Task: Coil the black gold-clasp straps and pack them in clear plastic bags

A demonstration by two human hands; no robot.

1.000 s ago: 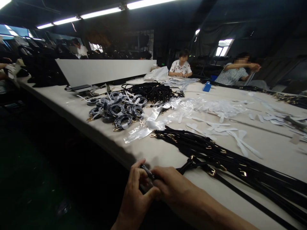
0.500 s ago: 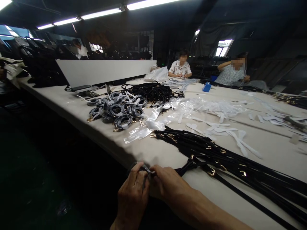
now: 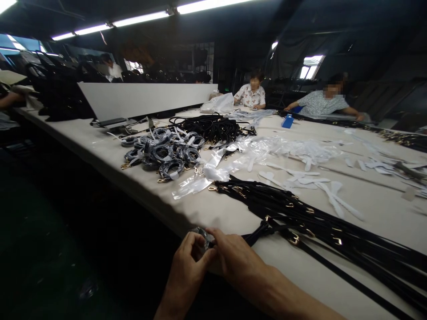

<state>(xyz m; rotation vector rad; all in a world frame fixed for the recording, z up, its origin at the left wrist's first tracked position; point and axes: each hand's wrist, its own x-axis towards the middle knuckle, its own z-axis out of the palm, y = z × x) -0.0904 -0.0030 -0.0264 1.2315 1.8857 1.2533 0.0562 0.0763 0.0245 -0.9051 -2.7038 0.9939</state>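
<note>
My left hand [image 3: 188,262] and my right hand [image 3: 233,251] meet at the table's near edge, fingers closed around a black strap wrapped in clear plastic [image 3: 204,235]. Most of the strap is hidden behind my fingers. Right beside my right hand, a bundle of long black straps [image 3: 300,222] with gold buckles stretches across the table toward the right. Farther up lies a pile of coiled straps in clear plastic [image 3: 163,153], some with gold clips showing.
Clear plastic sleeves [image 3: 280,149] and white paper strips [image 3: 307,180] lie mid-table. Behind the coils is a heap of black straps [image 3: 213,126]. A blue box [image 3: 287,121] stands farther back. Two people sit across the table [image 3: 247,209]; a white panel [image 3: 150,98] stands at left.
My left hand has turned and shifted its fingers on the wrapped strap, its thumb now reaching toward my right hand. Across the table, the person at right has lowered their raised arm.
</note>
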